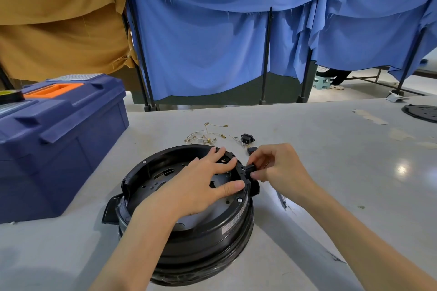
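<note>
An upturned black round housing [189,243] sits on the grey bench [331,172]. The left hand [201,186] lies flat inside it, fingers [225,163] straight and spread, pressing on the inner plate close to the rim. The right hand [281,170] comes in from the other side of that rim. Its fingers [255,175] are curled and pinch a small black part [250,169], which sits right at the housing's edge, between the two sets of fingertips. The left thumb tip lies just beside it. I cannot tell whether the part is seated in the rim or only held against it.

Just beyond the right fingers, another small black piece [252,150] rests on the bench. A black socket [247,137] lies a little farther out. To the left of the socket, beyond the left fingertips, is a loose tangle of thin wires [208,137] with brass terminals. A slim tool [282,199] lies on the bench under the right wrist, near the housing's side.

Well to the left of the left hand stands a dark blue toolbox [59,149] with an orange handle, and a roll of tape [9,95] rests on its lid. Far off to the right of the right fingers, a black round plate [422,113] lies at the bench edge. Behind the bench hang a blue cloth [212,54] and a brown cloth [59,30] on dark stands.
</note>
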The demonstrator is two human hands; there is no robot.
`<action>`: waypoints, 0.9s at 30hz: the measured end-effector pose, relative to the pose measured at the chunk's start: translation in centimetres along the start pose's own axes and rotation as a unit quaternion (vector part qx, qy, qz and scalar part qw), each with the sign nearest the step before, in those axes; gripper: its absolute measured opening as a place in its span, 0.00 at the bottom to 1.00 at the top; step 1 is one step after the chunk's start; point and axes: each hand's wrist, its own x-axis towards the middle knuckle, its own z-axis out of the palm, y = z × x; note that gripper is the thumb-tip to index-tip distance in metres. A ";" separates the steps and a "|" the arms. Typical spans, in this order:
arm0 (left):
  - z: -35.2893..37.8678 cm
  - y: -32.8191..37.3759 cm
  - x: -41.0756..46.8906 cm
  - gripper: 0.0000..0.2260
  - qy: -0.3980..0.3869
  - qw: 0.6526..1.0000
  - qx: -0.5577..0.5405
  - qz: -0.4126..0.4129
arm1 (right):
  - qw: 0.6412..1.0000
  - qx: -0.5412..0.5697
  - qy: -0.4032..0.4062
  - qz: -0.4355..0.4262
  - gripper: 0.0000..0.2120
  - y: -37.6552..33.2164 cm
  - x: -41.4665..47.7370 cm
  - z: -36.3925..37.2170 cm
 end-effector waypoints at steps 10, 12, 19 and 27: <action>0.3 0.2 -0.1 0.37 -0.019 1.000 0.021 -0.006 | 0.998 -0.060 0.017 -0.018 0.18 0.1 -0.2 0.9; 0.3 0.2 -0.1 0.37 -0.018 1.000 0.018 -0.004 | 0.999 -0.046 0.011 -0.014 0.18 0.1 -0.2 0.9; 0.5 0.0 0.0 0.32 0.000 1.000 0.000 0.000 | 1.000 -0.022 -0.019 -0.008 0.18 -0.1 -0.1 0.1; 0.5 0.1 -0.1 0.31 0.008 1.000 -0.005 0.000 | 0.999 -0.026 -0.011 -0.021 0.15 -0.5 -0.3 0.3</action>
